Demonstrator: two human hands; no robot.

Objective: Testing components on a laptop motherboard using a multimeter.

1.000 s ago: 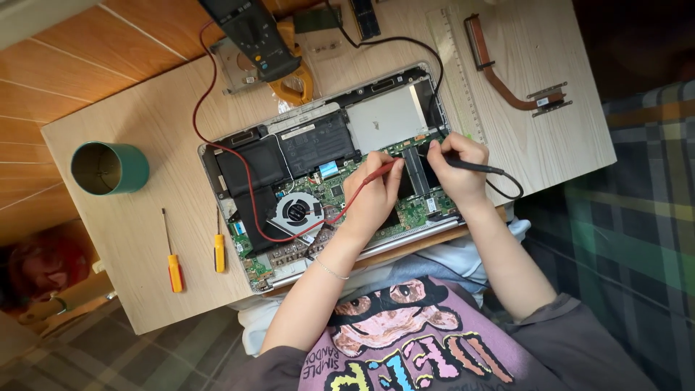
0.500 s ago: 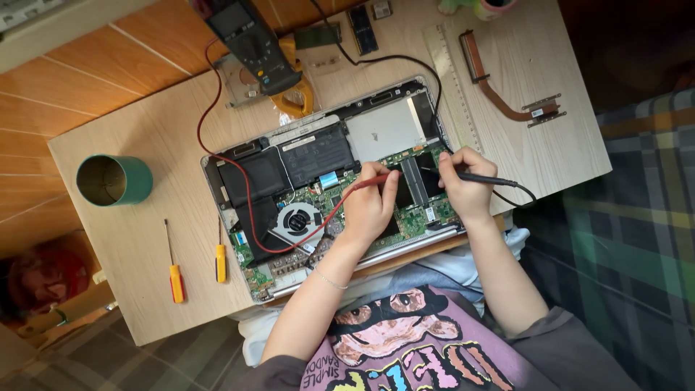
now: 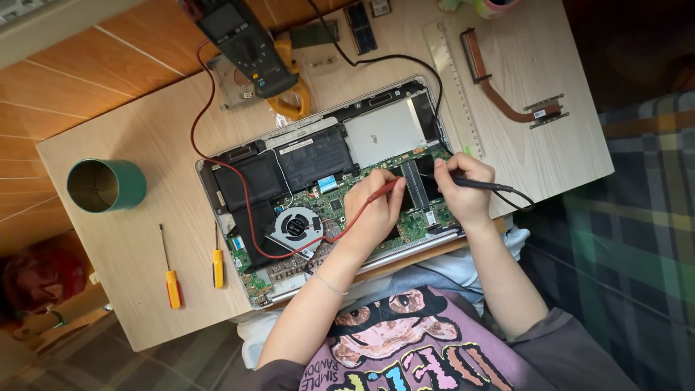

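Surface: pale wooden table [image 3: 550, 152] over an orange plank floor.
Laptop: opened silver laptop [image 3: 329, 188] with its green circuit board bared, lying mid-table at the near edge.
Left hand [image 3: 373, 210]: fingers pinched on a red probe [image 3: 382, 190], tip on the board.
Right hand [image 3: 463, 190]: fingers pinched on a black probe [image 3: 463, 182], tip on the board.
Leads: red wire loops across the fan to a dark multimeter [image 3: 242, 43].
Around: green cylindrical cup [image 3: 105, 185], two yellow-handled screwdrivers [image 3: 172, 286], clear ruler [image 3: 452, 80], copper heat pipe [image 3: 499, 80].
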